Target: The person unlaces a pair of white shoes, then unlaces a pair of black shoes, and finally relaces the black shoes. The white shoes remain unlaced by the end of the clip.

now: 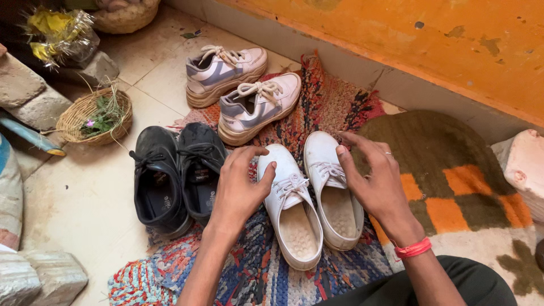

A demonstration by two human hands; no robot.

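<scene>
A pair of white lace-up shoes lies side by side on a woven multicoloured rug (317, 107). My left hand (241, 184) rests against the left side of the left white shoe (292, 212), thumb on its toe area, fingers curled. My right hand (374, 175), with a red band at the wrist, lies flat against the right side of the right white shoe (331, 192), fingers spread over its edge. Neither shoe is lifted.
A black pair of shoes (173, 178) stands left of the white pair. A white-and-lilac pair of sneakers (241, 90) sits farther back. A small wicker basket (93, 116) with plants is at the left, stones beside it. An orange wall (425, 39) and a brown-orange mat (453, 175) lie right.
</scene>
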